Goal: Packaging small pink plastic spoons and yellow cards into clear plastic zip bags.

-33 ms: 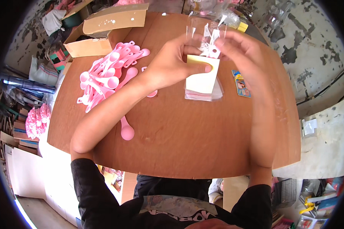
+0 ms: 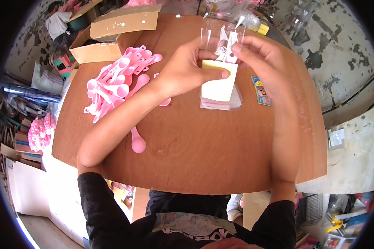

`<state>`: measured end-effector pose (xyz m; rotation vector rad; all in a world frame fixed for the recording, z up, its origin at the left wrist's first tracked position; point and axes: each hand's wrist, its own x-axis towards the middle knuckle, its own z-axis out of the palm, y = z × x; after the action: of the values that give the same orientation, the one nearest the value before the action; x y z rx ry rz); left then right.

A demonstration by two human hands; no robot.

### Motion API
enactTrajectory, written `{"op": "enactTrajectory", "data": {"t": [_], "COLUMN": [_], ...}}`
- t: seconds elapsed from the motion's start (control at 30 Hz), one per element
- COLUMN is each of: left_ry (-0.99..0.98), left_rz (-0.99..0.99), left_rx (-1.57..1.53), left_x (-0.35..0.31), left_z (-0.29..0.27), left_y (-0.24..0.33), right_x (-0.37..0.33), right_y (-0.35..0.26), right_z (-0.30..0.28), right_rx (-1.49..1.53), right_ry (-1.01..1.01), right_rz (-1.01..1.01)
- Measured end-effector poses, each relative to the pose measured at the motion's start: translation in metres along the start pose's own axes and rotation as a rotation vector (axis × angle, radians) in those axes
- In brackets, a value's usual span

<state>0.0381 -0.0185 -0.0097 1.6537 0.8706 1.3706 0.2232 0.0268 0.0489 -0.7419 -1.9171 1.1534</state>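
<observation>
My left hand point(image 2: 187, 68) is closed with its thumb pressed on a pale yellow card point(image 2: 218, 87). Clear plastic bags point(image 2: 235, 99) with a pinkish strip stick out below the card. Above it, a clear plastic bag point(image 2: 210, 39) stands up, catching the light. At its right side my right hand point(image 2: 259, 54) pinches the bag's plastic between thumb and fingers. Whether the card lies inside a bag, I cannot tell. Left of my left hand lies a heap of pink measuring spoons point(image 2: 120, 89). One loose pink spoon point(image 2: 139, 144) rests nearer me, partly hidden by my left forearm.
A small bundle of blue printed cards point(image 2: 259, 99) with a yellow band lies beside my right wrist. An open cardboard box point(image 2: 97, 52) stands at the table's far left. More clear plastic point(image 2: 247, 20) lies at the far edge. Someone in a pale top point(image 2: 57, 24) is in the far left background.
My right fingers have shifted very slightly left, and the creases in the clear bag look different. My left hand and the card have barely moved.
</observation>
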Motion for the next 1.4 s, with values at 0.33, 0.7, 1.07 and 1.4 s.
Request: {"op": "enactTrajectory", "data": {"t": [0.33,0.7,1.07,1.4], "left_ry": [0.170,0.225,0.079,0.023], "left_rz": [0.003,0.045,0.068,0.064], "left_rx": [-0.140,0.104,0.126,0.056], "left_x": [0.000,0.008,0.009,0.005], "left_z": [-0.011,-0.030,-0.050,-0.051], "left_y": [0.014,0.014,0.030,0.031], "right_x": [0.004,0.011,0.011,0.010], "right_y": [0.014,0.029,0.027,0.032], "right_z": [0.000,-0.001,0.001,-0.007], "right_rx": [0.135,0.246,0.390,0.343], "right_ry": [0.030,0.024,-0.062,-0.145], "right_rz": [-0.033,-0.106,-0.168,-0.242]}}
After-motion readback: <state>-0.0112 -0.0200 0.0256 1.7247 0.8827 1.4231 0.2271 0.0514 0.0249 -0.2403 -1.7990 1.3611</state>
